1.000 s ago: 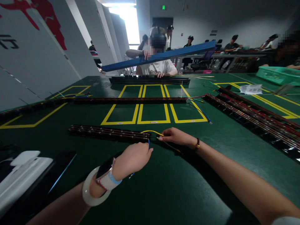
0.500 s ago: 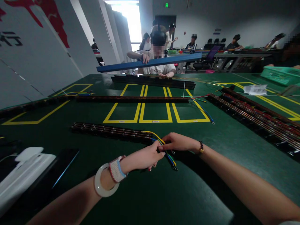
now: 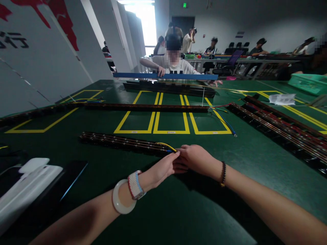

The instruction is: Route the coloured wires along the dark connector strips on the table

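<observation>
A long dark strip with copper-coloured rods (image 3: pixel 122 142) lies on the green table, slightly slanted. From its right end comes a yellow wire (image 3: pixel 167 146), with a bit of blue beside it. My left hand (image 3: pixel 162 168) closes on the wires near that end, thumb toward the yellow one. Pressed against it, my right hand (image 3: pixel 195 158) is curled over the same wires, its fingertips partly hidden. The loose wire ends are covered by my hands.
Yellow tape rectangles (image 3: pixel 171 132) mark the table ahead, with another dark strip (image 3: pixel 145 107) across them. More strips with rods (image 3: pixel 281 132) lie at right. A white device (image 3: pixel 38 183) sits at left. Opposite, a co-worker holds a blue bar (image 3: pixel 166 75).
My right hand has closed over the wires against my left hand, covering the loose ends that showed before. The co-worker's blue bar has come down and levelled.
</observation>
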The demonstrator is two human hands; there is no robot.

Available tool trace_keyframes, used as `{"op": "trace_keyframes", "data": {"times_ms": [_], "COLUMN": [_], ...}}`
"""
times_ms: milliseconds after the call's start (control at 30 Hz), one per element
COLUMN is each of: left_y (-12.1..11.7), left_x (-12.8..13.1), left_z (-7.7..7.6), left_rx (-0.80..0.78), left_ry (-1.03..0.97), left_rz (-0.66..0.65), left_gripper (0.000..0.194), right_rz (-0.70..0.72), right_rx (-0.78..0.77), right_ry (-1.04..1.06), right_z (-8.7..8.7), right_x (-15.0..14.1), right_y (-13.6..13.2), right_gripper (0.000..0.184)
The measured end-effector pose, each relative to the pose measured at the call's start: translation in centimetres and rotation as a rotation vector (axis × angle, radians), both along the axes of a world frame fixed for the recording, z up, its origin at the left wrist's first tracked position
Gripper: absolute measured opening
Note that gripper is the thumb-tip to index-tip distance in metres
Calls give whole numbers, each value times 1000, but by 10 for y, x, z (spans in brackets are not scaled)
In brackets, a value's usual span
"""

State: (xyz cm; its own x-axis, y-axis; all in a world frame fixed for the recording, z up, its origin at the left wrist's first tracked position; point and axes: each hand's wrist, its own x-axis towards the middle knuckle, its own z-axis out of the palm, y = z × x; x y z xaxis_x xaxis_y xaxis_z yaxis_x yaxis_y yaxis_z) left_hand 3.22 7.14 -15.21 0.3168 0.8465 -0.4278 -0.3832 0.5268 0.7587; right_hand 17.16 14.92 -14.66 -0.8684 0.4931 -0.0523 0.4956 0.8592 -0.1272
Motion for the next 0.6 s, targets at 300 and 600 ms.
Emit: {"op": "trace_keyframes", "data": {"times_ms": [300,600], "left_y": [2,3], "left_x": [11,11], "left_z": [-16,-21], "left_rx": [-147,-149], "left_ry": [-267,-308], "left_rz": [340,353], "left_gripper": [21,15], "right_rz": [62,41], "right_rx": [473,313], "right_ry": [-122,-126], "right_z": [-10,23], "right_x": [-5,2], "right_y": [-33,-39], "right_gripper": [39,28]}}
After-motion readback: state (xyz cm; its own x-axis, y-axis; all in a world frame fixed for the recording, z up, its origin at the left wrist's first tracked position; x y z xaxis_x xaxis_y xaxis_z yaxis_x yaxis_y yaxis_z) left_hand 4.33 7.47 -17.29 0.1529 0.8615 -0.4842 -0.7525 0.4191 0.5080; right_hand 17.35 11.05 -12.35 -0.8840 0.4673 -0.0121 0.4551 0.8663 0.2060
